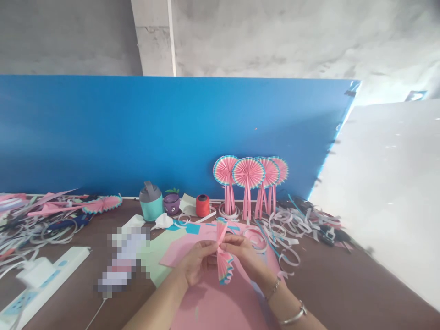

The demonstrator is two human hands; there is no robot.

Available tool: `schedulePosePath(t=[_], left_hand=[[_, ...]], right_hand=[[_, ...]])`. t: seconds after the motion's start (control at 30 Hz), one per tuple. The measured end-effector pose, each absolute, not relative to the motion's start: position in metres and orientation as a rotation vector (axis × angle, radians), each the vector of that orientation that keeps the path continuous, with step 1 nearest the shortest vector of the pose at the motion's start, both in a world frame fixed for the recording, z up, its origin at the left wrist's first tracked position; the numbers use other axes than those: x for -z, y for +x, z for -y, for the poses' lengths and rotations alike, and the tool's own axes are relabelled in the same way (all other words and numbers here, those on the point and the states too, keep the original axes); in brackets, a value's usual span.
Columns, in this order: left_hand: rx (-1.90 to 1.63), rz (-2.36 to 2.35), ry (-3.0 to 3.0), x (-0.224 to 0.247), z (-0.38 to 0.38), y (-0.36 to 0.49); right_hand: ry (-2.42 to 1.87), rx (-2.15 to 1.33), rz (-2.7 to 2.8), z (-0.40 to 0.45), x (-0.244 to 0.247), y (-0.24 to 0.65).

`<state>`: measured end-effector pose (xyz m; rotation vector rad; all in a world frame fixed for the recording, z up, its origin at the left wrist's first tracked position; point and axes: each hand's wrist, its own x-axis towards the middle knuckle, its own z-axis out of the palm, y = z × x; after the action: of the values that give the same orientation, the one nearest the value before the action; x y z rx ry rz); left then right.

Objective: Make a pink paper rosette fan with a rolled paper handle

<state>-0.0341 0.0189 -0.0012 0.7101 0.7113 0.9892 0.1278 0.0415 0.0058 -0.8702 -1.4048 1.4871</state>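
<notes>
A pleated pink paper fan (225, 268) with blue-edged ends is pinched at its middle between both hands, its ends spreading up and down. My left hand (202, 259) grips it from the left with thumb and fingers closed. From the right, my right hand (240, 252) presses its thumb and fingertips on the same middle part. Whether a thread or strip lies under the fingertips is hidden. Beneath the hands lie pink paper sheets (220, 302) and a pale green sheet (154, 263).
Finished round pink fans (248, 173) lean against the blue partition (154, 128). A red thread spool (202, 206), purple pot (171, 204) and teal bottle (151, 204) stand at the back. White paper strips (292, 224) heap at right; a power strip (65, 270) lies left.
</notes>
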Motion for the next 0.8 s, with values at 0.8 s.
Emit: schedulePosePath(t=[0.8], left_hand=[[-1.114,-0.497,0.720,0.000,-0.018,-0.041]], right_hand=[[-0.814,-0.661,1.755,-0.032,-0.005,0.121]])
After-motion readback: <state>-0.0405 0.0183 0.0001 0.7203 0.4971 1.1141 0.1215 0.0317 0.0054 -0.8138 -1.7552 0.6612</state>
